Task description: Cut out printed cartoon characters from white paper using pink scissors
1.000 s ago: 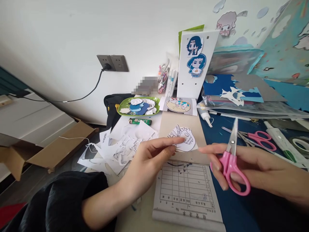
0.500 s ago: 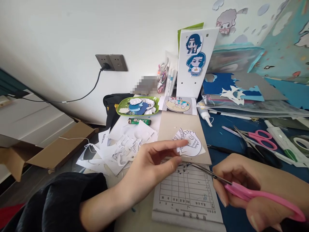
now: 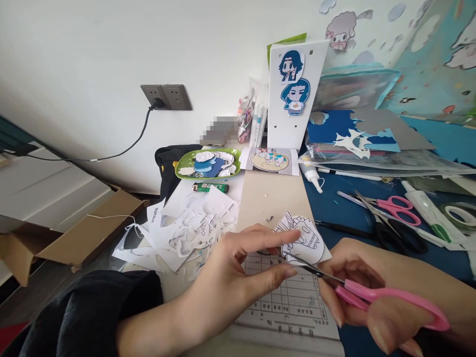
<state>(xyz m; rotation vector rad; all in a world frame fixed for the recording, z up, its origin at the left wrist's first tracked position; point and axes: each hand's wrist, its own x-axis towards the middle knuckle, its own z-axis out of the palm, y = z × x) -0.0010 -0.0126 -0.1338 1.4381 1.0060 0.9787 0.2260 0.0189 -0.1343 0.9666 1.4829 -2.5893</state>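
Observation:
A paper cutout (image 3: pixel 307 238) with a black-outlined cartoon drawing is held in my left hand (image 3: pixel 253 263), its fingers closed on the paper's left side. Pink-handled scissors (image 3: pixel 394 295) are gripped in my right hand (image 3: pixel 372 287), with thumb and fingers in the loops. Their blades are slightly apart and lie at the lower edge of the paper, close to my left thumb. Below both hands lies a printed booklet (image 3: pixel 282 302) with a table grid, partly covered by my left hand.
White paper scraps (image 3: pixel 186 230) pile up at left, near a green lighter (image 3: pixel 210 188). Behind stands a green tray (image 3: pixel 181 171) of cutouts. A glue bottle (image 3: pixel 311 176), black scissors (image 3: pixel 397 233) and a second pink pair (image 3: pixel 399 209) lie at right.
My left hand has brought the paper lower and turned it a little. The scissors in my right hand have shifted left, and their blades now meet the paper's edge. The view has moved slightly.

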